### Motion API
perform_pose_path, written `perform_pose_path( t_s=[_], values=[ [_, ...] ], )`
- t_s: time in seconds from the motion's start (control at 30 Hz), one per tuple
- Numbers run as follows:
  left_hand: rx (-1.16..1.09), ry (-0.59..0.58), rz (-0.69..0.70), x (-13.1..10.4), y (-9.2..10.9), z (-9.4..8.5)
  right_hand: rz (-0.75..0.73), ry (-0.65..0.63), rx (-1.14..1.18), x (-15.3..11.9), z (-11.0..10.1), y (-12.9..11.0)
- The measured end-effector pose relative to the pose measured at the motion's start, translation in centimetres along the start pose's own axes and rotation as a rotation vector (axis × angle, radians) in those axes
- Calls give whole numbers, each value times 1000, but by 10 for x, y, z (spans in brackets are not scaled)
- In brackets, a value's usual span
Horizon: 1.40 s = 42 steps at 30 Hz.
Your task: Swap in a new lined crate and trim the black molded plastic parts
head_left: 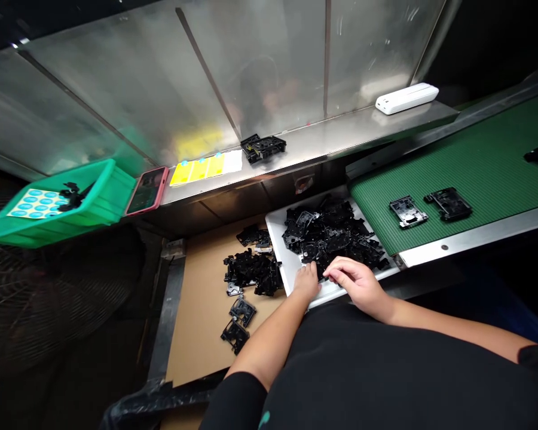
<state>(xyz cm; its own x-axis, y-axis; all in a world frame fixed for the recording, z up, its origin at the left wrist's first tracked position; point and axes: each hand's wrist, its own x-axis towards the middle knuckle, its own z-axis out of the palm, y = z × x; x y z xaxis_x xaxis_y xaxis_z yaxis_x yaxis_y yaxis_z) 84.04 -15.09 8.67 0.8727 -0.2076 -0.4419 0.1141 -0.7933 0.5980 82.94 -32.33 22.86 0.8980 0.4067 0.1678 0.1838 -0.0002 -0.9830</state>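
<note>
A white tray [275, 239] piled with black plastic parts [332, 233] stands right in front of me. My left hand [307, 282] is at the tray's near edge, fingers bent together against the nearest black parts; what they grip is hidden. Close beside it, my right hand [356, 283] is closed over the near rim, thumb and forefinger pinched together. Whatever lies in that pinch is too small or hidden to name. Left of the tray, more black parts [251, 272] lie heaped on brown cardboard [201, 298], with two single ones nearer me.
To the right runs a green conveyor belt [488, 173] carrying several black parts. A metal ledge [323, 137] at the back bears a black assembly [263, 147], a white device [407, 98], yellow labels [199, 170] and a phone [147, 190]. A green bin [89, 221] sits left, above a fan [49, 286].
</note>
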Motion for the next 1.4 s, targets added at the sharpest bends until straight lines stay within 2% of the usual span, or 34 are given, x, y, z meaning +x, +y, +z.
perform_pose_path(
  t_s=[0.13, 0.27, 0.4, 0.47, 0.57, 0.67, 0.97, 1.03, 1.2, 1.4],
  values=[
    [-416, 95, -37, -14, 1, -8, 18, 29, -2, -3, -5, 0],
    [-818, 114, -11, -52, 17, -26, 31, 69, 35, -1, -7, 1],
    [-1564, 29, -105, -96, 43, -55, 36, 86, 38, 4, -2, -5],
    [-1775, -32, -136, -112, 55, -69, 21, 60, 39, 7, 3, -9],
    [-1855, -68, -118, -127, 70, -82, 10, 0, 65, 11, 12, -16],
    [-1869, -73, -123, -135, 79, -87, 26, -32, 108, 14, 18, -19],
    [-1871, -54, -150, -144, 79, -88, 14, -51, 117, 11, 24, -23],
    [-1873, -26, -162, -144, 79, -88, -33, -96, 89, 10, 26, -24],
    [-1950, 29, -187, -142, 80, -87, -292, -279, -22, 12, 32, -27],
    [-1889, 31, -222, -142, 77, -80, -311, -394, -43, 13, 39, -27]
  ],
)
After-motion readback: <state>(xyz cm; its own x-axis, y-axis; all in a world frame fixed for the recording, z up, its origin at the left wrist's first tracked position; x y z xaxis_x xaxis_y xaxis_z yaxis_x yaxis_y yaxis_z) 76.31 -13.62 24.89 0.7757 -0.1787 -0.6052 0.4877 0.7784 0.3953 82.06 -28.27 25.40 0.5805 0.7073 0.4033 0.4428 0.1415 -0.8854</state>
